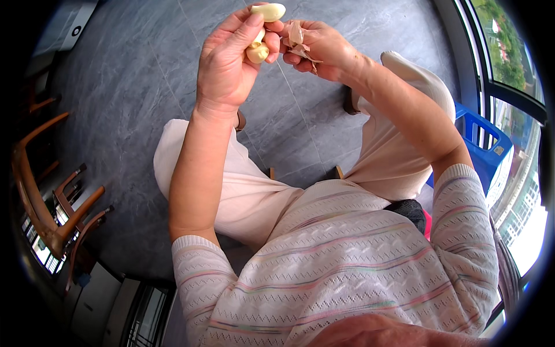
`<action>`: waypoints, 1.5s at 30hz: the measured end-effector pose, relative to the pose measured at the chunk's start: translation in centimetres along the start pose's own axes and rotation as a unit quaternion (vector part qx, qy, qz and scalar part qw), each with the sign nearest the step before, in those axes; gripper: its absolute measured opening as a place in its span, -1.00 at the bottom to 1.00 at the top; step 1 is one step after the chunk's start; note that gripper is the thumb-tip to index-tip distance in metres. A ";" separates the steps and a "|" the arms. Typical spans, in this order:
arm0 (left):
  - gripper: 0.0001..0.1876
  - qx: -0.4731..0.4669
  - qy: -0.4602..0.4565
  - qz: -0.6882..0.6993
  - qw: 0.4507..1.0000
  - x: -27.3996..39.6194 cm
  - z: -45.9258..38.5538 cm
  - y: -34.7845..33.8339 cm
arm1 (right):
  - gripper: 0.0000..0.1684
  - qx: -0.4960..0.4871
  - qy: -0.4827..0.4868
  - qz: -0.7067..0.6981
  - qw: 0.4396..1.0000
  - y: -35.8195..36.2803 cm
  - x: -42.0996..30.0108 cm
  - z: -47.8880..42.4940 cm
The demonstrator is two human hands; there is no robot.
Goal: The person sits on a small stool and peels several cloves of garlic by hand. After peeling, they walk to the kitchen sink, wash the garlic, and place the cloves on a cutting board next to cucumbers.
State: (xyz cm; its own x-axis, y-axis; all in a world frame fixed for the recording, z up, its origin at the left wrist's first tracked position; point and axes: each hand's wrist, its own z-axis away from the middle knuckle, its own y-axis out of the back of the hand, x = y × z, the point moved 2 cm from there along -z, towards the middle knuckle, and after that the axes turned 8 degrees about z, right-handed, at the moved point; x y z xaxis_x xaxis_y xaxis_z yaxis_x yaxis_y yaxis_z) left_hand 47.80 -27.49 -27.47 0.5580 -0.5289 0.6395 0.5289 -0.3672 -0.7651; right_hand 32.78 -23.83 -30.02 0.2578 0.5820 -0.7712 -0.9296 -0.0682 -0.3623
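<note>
Several peeled garlic cloves are in my left hand [230, 60]. One pale, smooth clove [269, 12] sticks out above the thumb and fingertips. Lower down, a yellowish clove [258, 53] pokes out between the thumb and the curled fingers, with part of another just above it. My right hand [323, 47] is close beside the left, its fingertips almost meeting the left fingers. Dry, pinkish-brown garlic skin [297, 37] is held in its fingers, and loose flakes hang down. What lies behind the right fingers is hidden.
Grey tiled floor [130, 86] lies below my hands and knees. Wooden chair parts [39, 191] stand at the left. By the window [511, 56] on the right is a blue plastic stool or crate [485, 143]. A dark mesh item [407, 213] rests beside my hip.
</note>
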 end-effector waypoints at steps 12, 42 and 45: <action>-0.73 -0.012 -0.016 -0.191 0.981 -1.6 0.3 -1.1 | -0.67 0.056 0.018 -0.023 0.998 0.3 0.1 -0.3; -0.75 0.107 -0.074 -0.150 0.980 -0.5 0.0 0.4 | -0.76 0.007 0.056 -0.060 0.997 0.5 -2.2 0.3; -0.75 0.112 -0.074 -0.149 0.980 -0.6 0.1 0.4 | -0.77 0.002 0.069 -0.059 0.996 0.7 -2.1 0.3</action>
State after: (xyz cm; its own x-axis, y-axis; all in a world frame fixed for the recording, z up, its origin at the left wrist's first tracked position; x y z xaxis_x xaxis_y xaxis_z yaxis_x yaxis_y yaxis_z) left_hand 47.73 -27.29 -28.13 0.4353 -0.3006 0.8486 0.8001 -0.3031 -0.5177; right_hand 31.53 -24.85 -28.50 0.3988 0.4690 -0.7880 -0.8917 -0.0021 -0.4526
